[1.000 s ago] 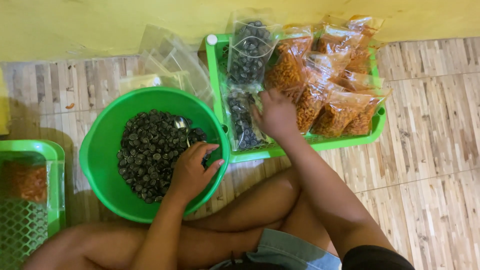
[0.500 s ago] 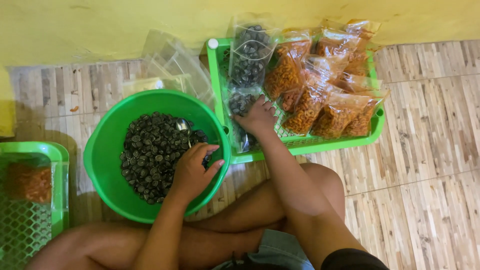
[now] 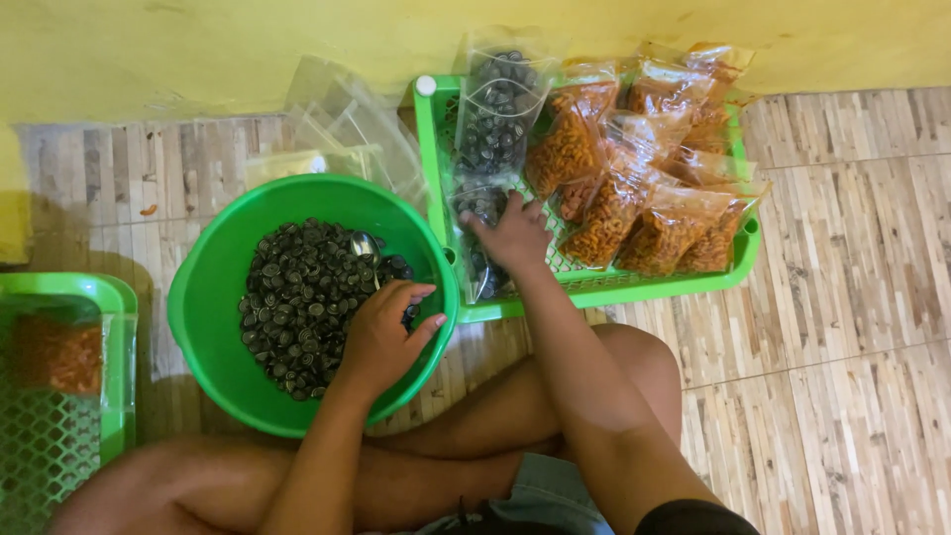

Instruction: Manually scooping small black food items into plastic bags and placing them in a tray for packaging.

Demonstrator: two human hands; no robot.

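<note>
Resting in the green basin [image 3: 213, 327], the left hand [image 3: 381, 337] lies loosely curled on the dark round snacks [image 3: 297, 297], grasp unclear; a spoon [image 3: 365, 244] sits just beyond. Right hand [image 3: 515, 233] presses, fingers spread, on a bag of dark snacks [image 3: 485, 149] in the green tray [image 3: 614, 289], beside the orange snack bags [image 3: 634, 188]. Empty clear bags [image 3: 337, 129] lie behind the basin.

You look down on a floor [image 3: 842, 297] of small wood-pattern strips in pale brown and grey, laid in square tile panels with thin joints between them. Along the top runs a plain yellow wall [image 3: 198, 50], its lower edge meeting the floor. The light is soft and even, with a dim shadow at the left.
</note>
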